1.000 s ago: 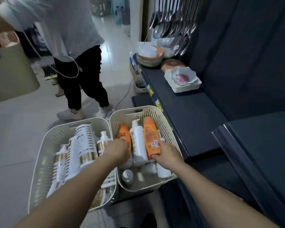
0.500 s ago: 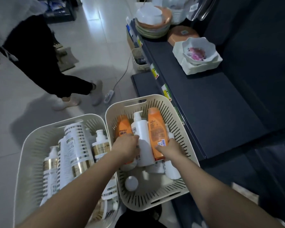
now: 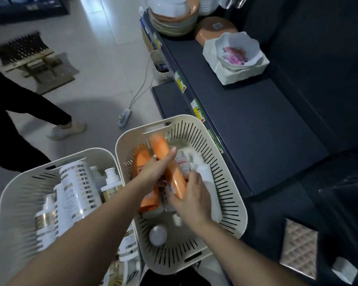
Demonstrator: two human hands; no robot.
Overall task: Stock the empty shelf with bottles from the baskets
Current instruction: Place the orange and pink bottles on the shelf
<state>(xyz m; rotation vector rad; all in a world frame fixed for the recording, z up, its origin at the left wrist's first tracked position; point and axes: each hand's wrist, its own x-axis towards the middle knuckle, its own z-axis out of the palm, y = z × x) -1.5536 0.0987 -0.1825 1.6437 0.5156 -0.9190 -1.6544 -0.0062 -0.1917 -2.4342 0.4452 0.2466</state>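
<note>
– Left hand [image 3: 155, 171] grips the orange bottle [image 3: 177, 181] over the right basket [image 3: 232, 182]; right hand [image 3: 191, 195] at its base, grip too blurred to tell.
– Lift it clear, then stand it at the shelf's [image 3: 256, 131] front edge.

Left hand [image 3: 155, 170] grips orange bottle [image 3: 160, 146]; right hand [image 3: 192, 194] seemingly too.

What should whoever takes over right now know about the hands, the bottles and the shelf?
Hands: the left hand grips the raised orange bottle near its middle; the right hand seems to hold its lower end, though blurred.
Things: a second orange bottle and white bottles lie in the right basket; the left basket holds white-and-gold bottles.
Done: no bottle stands on the shelf yet.
Left: move every bottle onto it.
</note>
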